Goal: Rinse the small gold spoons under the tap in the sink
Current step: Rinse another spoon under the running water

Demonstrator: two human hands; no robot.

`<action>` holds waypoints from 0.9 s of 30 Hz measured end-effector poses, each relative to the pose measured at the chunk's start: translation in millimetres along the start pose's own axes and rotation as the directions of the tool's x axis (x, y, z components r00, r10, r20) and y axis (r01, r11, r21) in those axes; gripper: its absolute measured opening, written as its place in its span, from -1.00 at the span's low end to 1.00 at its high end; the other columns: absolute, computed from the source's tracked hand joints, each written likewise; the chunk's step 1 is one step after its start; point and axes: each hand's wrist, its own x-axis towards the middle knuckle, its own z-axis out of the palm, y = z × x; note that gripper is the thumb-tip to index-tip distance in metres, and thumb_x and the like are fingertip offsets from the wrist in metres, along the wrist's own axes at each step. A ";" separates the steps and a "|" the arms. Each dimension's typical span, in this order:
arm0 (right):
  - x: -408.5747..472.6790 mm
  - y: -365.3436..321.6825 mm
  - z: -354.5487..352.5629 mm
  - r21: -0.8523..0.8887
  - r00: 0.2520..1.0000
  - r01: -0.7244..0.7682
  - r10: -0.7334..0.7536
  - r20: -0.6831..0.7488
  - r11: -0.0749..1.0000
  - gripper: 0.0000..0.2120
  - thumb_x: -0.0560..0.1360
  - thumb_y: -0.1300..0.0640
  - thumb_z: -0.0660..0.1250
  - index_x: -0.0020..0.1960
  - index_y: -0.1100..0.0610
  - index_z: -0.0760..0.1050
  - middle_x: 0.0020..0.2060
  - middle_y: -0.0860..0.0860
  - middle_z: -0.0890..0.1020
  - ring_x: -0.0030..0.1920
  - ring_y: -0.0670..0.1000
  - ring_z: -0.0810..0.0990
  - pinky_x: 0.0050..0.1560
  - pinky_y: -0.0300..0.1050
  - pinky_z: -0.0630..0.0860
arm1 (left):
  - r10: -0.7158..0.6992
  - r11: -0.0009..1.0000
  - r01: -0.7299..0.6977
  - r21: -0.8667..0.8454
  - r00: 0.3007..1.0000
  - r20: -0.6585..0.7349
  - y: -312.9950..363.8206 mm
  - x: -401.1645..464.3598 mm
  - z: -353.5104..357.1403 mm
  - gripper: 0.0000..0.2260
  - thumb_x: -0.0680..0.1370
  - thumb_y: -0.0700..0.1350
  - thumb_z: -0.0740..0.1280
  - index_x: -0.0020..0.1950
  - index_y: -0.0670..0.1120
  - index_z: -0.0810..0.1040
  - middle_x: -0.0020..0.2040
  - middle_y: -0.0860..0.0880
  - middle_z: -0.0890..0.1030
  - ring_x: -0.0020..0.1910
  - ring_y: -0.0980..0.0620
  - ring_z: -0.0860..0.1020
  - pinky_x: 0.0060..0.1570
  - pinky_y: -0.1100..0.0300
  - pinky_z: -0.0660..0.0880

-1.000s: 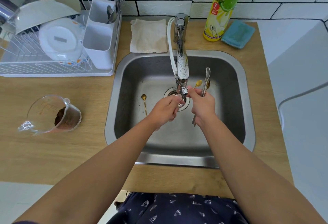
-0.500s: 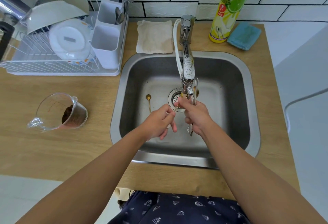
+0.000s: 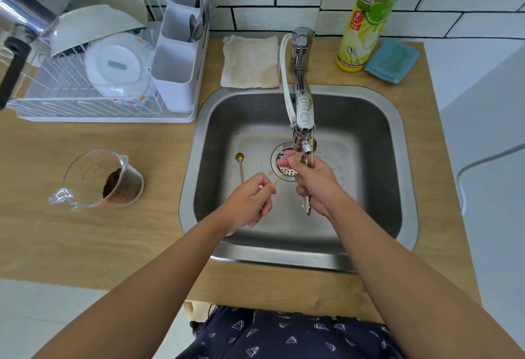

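Observation:
My left hand [image 3: 250,202] pinches the thin handle of a small gold spoon [image 3: 281,177], whose bowl end reaches up to the fingertips of my right hand [image 3: 314,185] just below the tap spout [image 3: 304,142]. My right hand is also closed around a bundle of cutlery, a silver handle [image 3: 306,207] sticking out below the fist. Another small gold spoon [image 3: 241,166] lies on the sink floor, left of the drain [image 3: 279,161]. I cannot tell if water runs.
The steel sink [image 3: 298,255] sits in a wooden counter. A white dish rack [image 3: 93,83] with bowls and a cutlery holder stands far left. A glass measuring jug [image 3: 99,181] with brown grounds sits left of the sink. A cloth [image 3: 251,61], dish soap bottle [image 3: 366,14] and blue sponge [image 3: 393,61] line the back.
My right hand brought its cutlery in under the spout. My left hand slid back toward me along the gold spoon's handle, so the two hands have parted.

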 end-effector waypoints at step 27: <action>9.9 14.7 -7.0 0.114 0.994 -0.051 0.062 -0.093 0.992 -0.79 0.65 -0.07 0.34 -0.01 0.07 0.54 -0.12 0.10 0.78 -0.61 -0.16 0.19 -0.62 -0.28 0.18 | -0.139 0.979 0.157 -0.133 0.981 0.133 11.1 -4.1 -4.7 -0.72 0.73 0.00 0.11 -0.05 -0.13 0.43 -0.38 -0.07 0.48 -0.52 0.04 0.29 -0.51 0.25 0.24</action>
